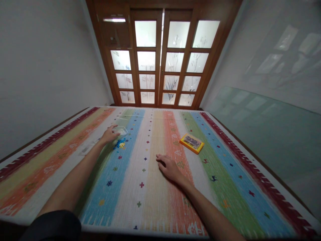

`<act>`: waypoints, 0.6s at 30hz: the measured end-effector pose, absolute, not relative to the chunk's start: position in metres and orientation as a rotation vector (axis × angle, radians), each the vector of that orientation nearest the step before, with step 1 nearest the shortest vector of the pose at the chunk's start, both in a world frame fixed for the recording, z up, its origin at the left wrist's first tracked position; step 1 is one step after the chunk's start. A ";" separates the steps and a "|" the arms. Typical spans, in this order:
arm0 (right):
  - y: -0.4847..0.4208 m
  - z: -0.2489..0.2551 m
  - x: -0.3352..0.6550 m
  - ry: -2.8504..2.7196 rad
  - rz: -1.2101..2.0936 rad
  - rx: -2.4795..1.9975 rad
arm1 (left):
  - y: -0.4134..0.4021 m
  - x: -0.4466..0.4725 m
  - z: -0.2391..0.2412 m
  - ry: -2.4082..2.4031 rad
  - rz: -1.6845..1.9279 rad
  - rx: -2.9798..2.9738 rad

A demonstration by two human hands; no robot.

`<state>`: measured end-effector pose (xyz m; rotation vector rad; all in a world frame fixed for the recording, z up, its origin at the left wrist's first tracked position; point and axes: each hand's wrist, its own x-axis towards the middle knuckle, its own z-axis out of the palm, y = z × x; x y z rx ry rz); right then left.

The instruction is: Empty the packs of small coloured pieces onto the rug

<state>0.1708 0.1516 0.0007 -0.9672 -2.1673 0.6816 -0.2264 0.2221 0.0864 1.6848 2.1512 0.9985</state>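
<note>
My left hand [109, 134] reaches to the left-centre of the table, thumb and fingers at the left end of a clear plastic container [122, 131], which they appear to grip. Just in front of the container lies a heap of small blue pieces [117, 144] with some yellow pieces [122, 145] among them. Near the middle of the table rests my right hand [169, 166], its fingers loosely bent, the thumb apart from them, nothing held. Beyond it to the right lies a yellow-orange box [192, 143] with dark contents showing through its top.
A striped, patterned cloth [155, 201] covers the table. Left of my left forearm lies a faint, clear flat item [86, 147] whose kind I cannot make out. A pale green glass panel [265, 140] stands along the right wall. Wooden doors with glass panes [162, 67] close off the far end.
</note>
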 end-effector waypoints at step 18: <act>0.151 -0.001 0.171 -2.183 0.617 -0.934 | 0.233 -0.215 0.060 2.364 0.643 2.065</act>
